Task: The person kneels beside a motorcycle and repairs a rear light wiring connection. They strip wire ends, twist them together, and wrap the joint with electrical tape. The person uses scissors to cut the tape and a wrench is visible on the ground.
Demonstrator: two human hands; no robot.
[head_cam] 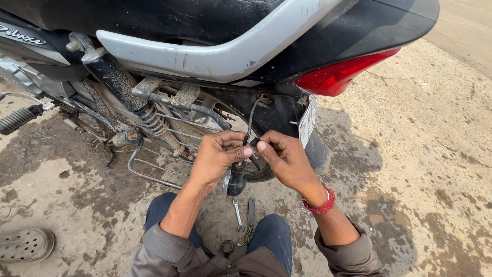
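Observation:
I crouch behind the rear of a black motorcycle [328, 31] with a grey grab rail [215, 54] and a red tail light [338, 77]. A black cable [251, 115] hangs down from under the tail. My left hand [215, 156] and my right hand [287, 159] meet at its lower end, both pinching a small black connector [254, 143] between thumb and fingertips. Just below the hands hangs a dark indicator lamp [235, 182], and the rear tyre [318, 151] is behind my right hand. A red thread band [320, 205] circles my right wrist.
A small spanner [237, 213] and pliers [250, 218] lie on the stained concrete between my knees, with a black ring [227, 246] beside them. The shock spring [151, 120], sari guard rails [154, 164] and a footpeg [18, 120] are at left. A grey clog [25, 244] is at bottom left.

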